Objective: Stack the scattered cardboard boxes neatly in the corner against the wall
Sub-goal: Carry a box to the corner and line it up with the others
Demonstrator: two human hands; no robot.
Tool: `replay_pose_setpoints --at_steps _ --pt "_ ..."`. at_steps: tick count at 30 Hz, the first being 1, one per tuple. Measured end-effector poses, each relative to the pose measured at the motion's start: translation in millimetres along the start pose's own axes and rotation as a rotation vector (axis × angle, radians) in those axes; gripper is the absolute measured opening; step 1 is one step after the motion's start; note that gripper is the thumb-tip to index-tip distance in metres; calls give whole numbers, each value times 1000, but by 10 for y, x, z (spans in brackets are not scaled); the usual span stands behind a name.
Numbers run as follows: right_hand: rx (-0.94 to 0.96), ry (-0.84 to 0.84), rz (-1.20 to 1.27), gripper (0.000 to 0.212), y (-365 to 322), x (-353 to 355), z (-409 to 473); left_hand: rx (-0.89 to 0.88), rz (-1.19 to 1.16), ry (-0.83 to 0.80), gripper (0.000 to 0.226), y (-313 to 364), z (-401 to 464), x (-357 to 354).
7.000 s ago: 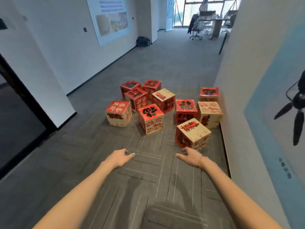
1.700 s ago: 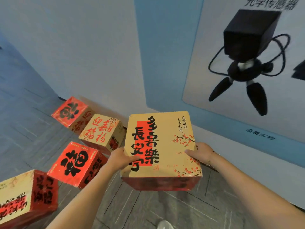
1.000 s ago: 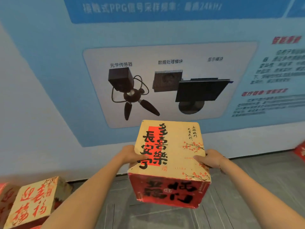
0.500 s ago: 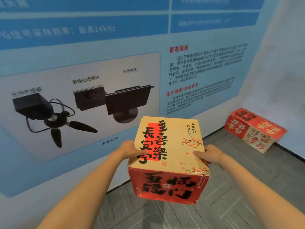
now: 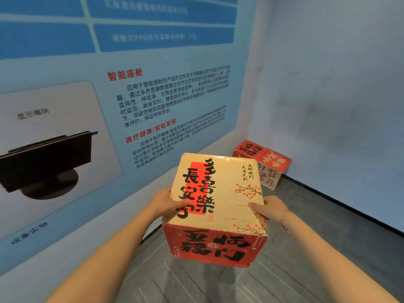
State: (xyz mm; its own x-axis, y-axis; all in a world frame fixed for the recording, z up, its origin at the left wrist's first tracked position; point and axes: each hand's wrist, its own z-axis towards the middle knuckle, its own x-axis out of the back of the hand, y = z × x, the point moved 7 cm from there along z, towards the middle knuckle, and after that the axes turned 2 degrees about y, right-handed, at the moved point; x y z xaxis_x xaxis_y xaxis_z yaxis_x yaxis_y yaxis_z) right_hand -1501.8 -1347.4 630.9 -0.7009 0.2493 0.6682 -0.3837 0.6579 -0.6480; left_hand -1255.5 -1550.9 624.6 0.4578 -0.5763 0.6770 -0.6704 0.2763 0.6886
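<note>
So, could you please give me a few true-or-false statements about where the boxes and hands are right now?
1. Both hands hold the carried box off the floor. True: the left hand grips its left side, the right hand its right.
2. The corner holds no box yet. False: one box already sits on the floor in the corner.
3. The carried box rests on top of the corner box. False: it is apart from it and nearer the camera.
4. The carried box's top face is tan with black characters on a red strip. True.
5. The poster hangs on the wall to the person's right. False: it is on the left wall.
</note>
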Motion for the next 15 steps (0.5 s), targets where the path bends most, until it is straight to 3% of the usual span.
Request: replay_pose_setpoints --at_steps 8,15 --pt "-88 132 178 19 737 874 281 -103 53 -98 39 993 793 -723" --pt "-170 241 268 20 1364 1578 646 -229 96 -193 30 1934 1617 -1362"
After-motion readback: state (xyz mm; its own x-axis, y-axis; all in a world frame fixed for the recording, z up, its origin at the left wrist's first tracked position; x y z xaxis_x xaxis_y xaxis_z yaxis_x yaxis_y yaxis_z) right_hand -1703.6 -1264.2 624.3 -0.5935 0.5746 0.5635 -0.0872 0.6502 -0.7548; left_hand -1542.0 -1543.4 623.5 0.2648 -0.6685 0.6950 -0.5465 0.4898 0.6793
